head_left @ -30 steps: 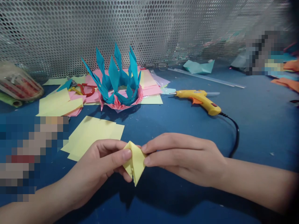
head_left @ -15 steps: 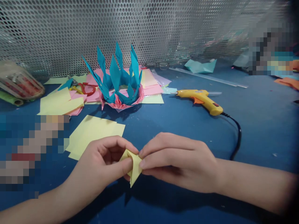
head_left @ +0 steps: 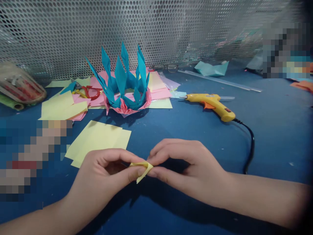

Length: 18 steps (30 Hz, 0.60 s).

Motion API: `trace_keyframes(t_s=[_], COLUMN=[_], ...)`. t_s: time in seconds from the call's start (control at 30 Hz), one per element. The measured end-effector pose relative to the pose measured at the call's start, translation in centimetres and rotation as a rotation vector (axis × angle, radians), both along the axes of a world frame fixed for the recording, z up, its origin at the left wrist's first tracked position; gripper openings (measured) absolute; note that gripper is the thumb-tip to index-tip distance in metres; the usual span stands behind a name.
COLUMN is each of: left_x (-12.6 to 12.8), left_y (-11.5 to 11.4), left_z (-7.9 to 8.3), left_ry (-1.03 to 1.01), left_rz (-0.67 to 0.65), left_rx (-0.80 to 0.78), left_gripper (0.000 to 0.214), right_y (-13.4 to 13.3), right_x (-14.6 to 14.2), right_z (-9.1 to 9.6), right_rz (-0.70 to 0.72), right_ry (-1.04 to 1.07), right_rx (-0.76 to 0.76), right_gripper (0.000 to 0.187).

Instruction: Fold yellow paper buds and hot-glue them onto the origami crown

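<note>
Bridging left hand [head_left: 102,173], right hand [head_left: 192,169]: folded yellow paper [head_left: 148,167].

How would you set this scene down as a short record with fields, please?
Left hand: pinching the folded yellow paper with thumb and fingers
Right hand: pinching the paper's right corner
Folded yellow paper: small, held above the table
Table: blue
Nearby stack: overlapping pale yellow sheets, beyond the left hand
Centrepiece: blue paper crown with pink paper around its base
Tool: yellow glue gun lying on its side, nozzle pointing left
Backdrop: perforated panel
</note>
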<state>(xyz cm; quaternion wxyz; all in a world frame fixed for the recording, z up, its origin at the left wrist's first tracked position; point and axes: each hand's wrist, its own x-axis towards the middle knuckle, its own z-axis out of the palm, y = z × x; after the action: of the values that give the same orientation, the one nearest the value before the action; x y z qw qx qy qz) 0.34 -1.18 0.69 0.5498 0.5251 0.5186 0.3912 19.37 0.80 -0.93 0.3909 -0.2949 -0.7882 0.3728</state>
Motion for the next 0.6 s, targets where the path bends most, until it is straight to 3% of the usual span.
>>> trace_keyframes(t_s=[0.23,0.43,0.6], left_x=[-0.46,-0.35,-0.23], left_y=[-0.31,-0.39,-0.4], left_z=[-0.21,-0.5,-0.4], left_ry=[0.058,-0.087,-0.024], left_rz=[-0.062,-0.076,-0.079], left_rx=[0.129,0.003,0.037], left_gripper=[0.024,0.041,0.031], right_y=[-0.25,-0.38,-0.63], right_x=[0.01,-0.15,-0.29], right_z=[0.25,0.41,0.26], right_rz=[-0.123,-0.139,-0.119], right_ry=[-0.01,0.011,0.023], right_rx=[-0.106,-0.132,-0.14], right_gripper=[0.011,0.014,0.015])
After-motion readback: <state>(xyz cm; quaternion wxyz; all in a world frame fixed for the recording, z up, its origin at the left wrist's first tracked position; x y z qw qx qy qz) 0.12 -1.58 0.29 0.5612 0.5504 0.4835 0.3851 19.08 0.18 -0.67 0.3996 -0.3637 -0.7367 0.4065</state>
